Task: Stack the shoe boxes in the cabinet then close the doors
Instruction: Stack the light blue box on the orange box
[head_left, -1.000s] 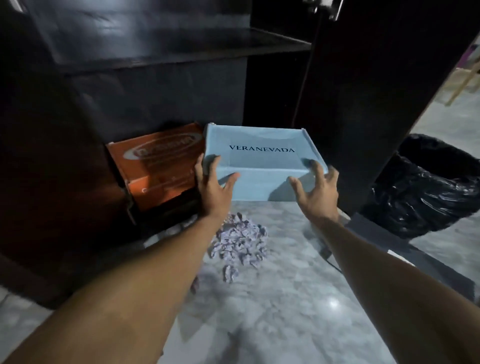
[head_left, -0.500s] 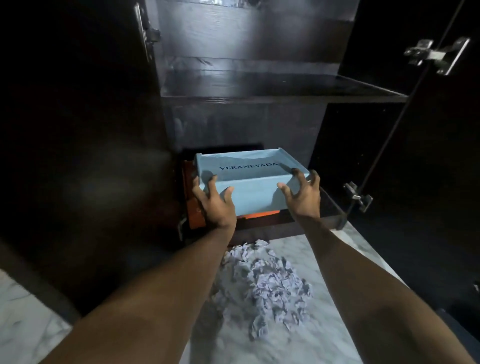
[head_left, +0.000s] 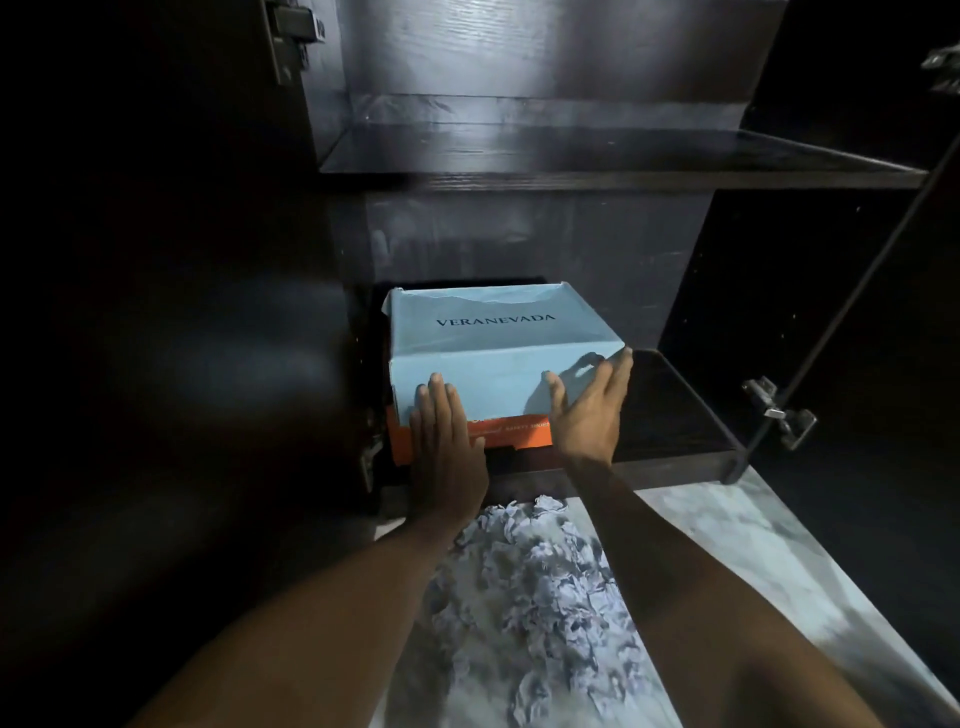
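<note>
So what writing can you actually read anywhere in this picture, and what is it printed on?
"VERANEVADA": dark capitals on the lid of the light blue shoe box.
Pale lettering on the front of the orange shoe box beneath it: too small and blurred to read for sure, partly covered by the left hand.
Nothing else carries text: not the cabinet shelf, the hinge or the crumpled paper.

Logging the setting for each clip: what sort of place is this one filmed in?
Most likely a room in a home, at a storage cabinet. A dark wooden cabinet with a shelf and hinged doors holds stacked shoe boxes, blue box on orange box. Below is a marble-look floor with crumpled paper.
</note>
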